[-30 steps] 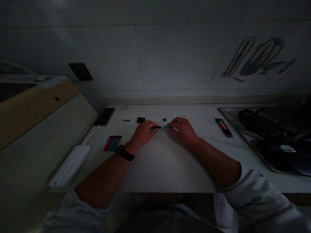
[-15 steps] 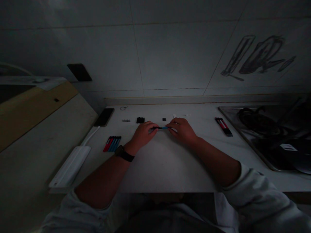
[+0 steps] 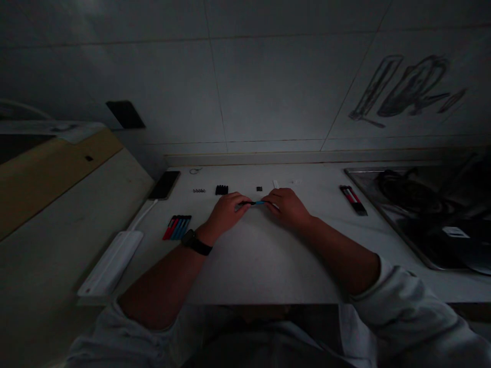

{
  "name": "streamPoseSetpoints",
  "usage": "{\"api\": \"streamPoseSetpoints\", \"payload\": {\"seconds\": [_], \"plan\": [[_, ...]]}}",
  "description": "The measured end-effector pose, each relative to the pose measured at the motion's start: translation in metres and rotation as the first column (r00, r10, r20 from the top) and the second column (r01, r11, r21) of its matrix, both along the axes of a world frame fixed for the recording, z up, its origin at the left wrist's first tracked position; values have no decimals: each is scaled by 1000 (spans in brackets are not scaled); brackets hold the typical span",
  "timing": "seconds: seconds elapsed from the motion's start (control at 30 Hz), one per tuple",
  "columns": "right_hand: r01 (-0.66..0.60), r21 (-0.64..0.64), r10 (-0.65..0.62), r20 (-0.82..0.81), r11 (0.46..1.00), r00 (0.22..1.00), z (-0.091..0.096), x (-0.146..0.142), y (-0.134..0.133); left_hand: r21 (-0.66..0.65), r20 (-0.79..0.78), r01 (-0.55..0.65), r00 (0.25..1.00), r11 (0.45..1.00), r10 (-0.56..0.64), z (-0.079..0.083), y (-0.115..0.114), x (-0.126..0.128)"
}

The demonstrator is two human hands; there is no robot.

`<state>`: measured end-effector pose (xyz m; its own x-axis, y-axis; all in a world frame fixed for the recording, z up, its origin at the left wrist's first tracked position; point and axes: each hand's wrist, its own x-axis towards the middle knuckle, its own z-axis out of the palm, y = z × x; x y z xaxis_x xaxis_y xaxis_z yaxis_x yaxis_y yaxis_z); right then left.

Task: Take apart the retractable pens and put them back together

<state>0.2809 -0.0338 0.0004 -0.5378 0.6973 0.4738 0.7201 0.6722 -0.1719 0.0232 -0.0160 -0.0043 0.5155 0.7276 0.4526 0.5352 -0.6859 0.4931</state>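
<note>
Between my hands, just above the white counter, is a slim pen [image 3: 260, 202] with a blue barrel and a black end. My left hand [image 3: 231, 207] pinches its black end. The blue end is gripped by the fingers of my right hand [image 3: 286, 204], which hide part of it. Beyond my left hand lies a cluster of short black pieces [image 3: 221, 190]. A small dark square piece [image 3: 259, 188] sits past the gap between my hands. By my right fingers is a small white strip [image 3: 275, 183].
Red and blue pens [image 3: 177, 227] lie in a row at left, near a phone [image 3: 164, 185] and a white power strip [image 3: 110, 263]. Small metallic pieces [image 3: 199, 190] lie farther back. At right are a red and black pack [image 3: 353, 200] and a metal-rimmed sink or tray [image 3: 387, 222].
Both hands stay almost in place, with the pen still between them. My right hand's fingers have shifted very slightly.
</note>
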Motion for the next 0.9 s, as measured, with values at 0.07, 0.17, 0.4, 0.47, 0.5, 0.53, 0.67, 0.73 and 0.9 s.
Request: {"api": "streamPoseSetpoints", "payload": {"seconds": [0.07,0.17,0.4,0.47,0.5,0.53,0.67,0.73,0.9], "plan": [[-3,4,3,-11,1000,1000,0,-1,-1,-16,-3,-4,1000,1000,4,0,0,0],[-13,14,13,-31,1000,999,0,-1,-2,-47,4,-12,1000,999,12,1,-1,0],[-35,45,37,-53,998,998,1,-1,-3,-91,-2,-4,1000,996,4,3,-3,2],[-37,45,39,-45,998,998,2,-2,-3,-103,16,-4,1000,995,6,3,-3,2],[-36,40,37,-40,999,998,2,-2,-3,-104,27,-4,1000,995,7,2,-3,2],[-34,33,35,-37,999,999,2,-2,-3,-101,35,-2,999,995,6,2,-3,2],[-30,0,30,-44,1000,999,0,-4,-3,-74,45,13,999,997,-10,2,-2,1],[-18,-9,17,-59,1000,998,-1,-4,-2,-64,48,9,999,998,-6,2,-2,1],[13,0,-13,-107,1000,994,-7,-2,-1,-40,74,-27,997,999,30,3,0,0]]}}
